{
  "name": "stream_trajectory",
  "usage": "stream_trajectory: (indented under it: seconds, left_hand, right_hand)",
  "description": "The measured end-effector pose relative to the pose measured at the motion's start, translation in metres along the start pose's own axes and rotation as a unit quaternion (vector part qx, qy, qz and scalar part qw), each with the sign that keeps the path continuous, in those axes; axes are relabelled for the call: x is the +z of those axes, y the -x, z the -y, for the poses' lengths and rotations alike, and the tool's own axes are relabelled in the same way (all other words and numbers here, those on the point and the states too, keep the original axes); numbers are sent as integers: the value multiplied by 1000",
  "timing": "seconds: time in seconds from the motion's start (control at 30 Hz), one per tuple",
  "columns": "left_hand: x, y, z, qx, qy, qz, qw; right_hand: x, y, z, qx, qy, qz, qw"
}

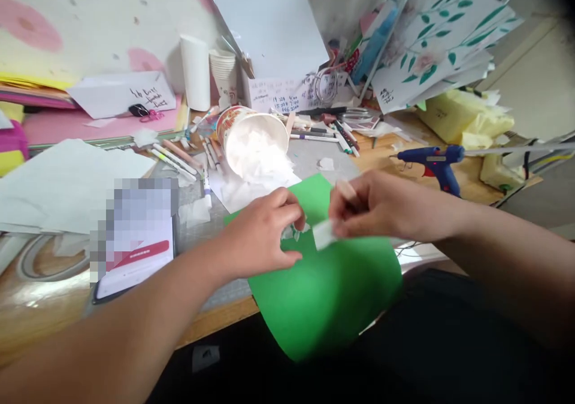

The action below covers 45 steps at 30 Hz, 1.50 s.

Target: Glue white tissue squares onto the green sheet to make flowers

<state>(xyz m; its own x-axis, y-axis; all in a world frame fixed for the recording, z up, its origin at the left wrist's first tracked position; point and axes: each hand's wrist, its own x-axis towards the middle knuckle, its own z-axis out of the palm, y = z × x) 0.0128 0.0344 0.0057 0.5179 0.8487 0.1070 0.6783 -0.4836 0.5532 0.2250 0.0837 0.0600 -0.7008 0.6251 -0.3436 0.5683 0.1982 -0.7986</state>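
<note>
A sheet of green paper (323,290) lies over the front edge of the table, its near part hanging past it. My left hand (263,230) rests over its left side, thumb and curled fingers apart. Small white paper scraps (296,231) sit between that thumb and the fingers. Closed in a pinch, my right hand (372,206) holds a white paper strip (323,234) just above the green sheet. Behind both hands, a paper tub (233,143) lies on its side with torn white paper (260,155) spilling from its mouth.
A phone (139,242) lies left of my left arm, beside white sheets (67,182). A blue glue gun (435,161) stands at the right with its cord. Markers (345,137), paper cups (223,72) and a yellow bundle (462,120) crowd the back.
</note>
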Motion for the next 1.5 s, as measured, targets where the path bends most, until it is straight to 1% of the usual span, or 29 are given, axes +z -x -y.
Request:
stream_trajectory:
  seconds: [0.03,0.07,0.1,0.13,0.23,0.4,0.5,0.67,0.73,0.83,0.93,1.03,1.07,1.13,1.2,1.23,1.3,1.37,1.43,1.5]
  left_hand:
    - [1,-1,0,5,2,-1,1000]
    - [1,-1,0,10,4,-3,1000]
    - [2,-1,0,15,4,-7,1000]
    - [2,-2,0,19,2,-13,1000]
    - [3,-2,1,27,-7,-37,999]
    - [1,-3,1,3,-10,-51,999]
    - [-2,-4,1,-4,-8,-27,1000]
    - [-9,-2,-2,25,-10,34,999]
    - [-11,-1,-5,26,-3,51,998]
    - [-10,0,-7,9,-1,48,999]
    - [-4,0,-7,2,-11,20,1000]
    - [0,0,-6,3,-16,6,1000]
    - [0,0,-5,1,-17,3,1000]
    - [0,0,-5,-3,-18,0,1000]
    - [0,0,-5,-4,-16,0,1000]
    - [0,0,-5,-4,-13,1,1000]
    - [0,0,-5,-2,-10,-1,1000]
    - [0,0,-5,-1,-9,-5,1000]
    - [0,1,-5,2,-11,-9,1000]
    - [0,1,-5,4,-13,-9,1000]
  right_hand:
    - [6,5,-2,14,12,51,999]
    - [11,7,-4,20,34,82,996]
    - [17,7,-6,19,64,92,993]
    - [23,4,-9,12,99,82,992]
    - [35,-8,-14,-7,182,9,983]
    - [40,-23,-21,-30,214,-67,974]
    - [42,-24,-23,-48,227,-89,969]
    - [48,-24,-26,-61,230,-116,964]
    - [51,-24,-26,-61,234,-135,961]
    - [52,-23,-27,-71,232,-142,960]
    - [44,-15,-27,-125,199,-145,961]
    - [29,2,-26,-190,102,-172,961]
    - [25,9,-26,-203,71,-184,959]
    - [21,23,-26,-206,47,-215,953]
    - [23,33,-28,-220,57,-251,941]
    - [27,36,-29,-245,68,-259,932]
    - [37,37,-33,-312,100,-238,914]
    - [47,34,-38,-360,140,-195,902]
    - [55,29,-43,-367,181,-177,895]
    - [60,25,-48,-361,218,-183,888]
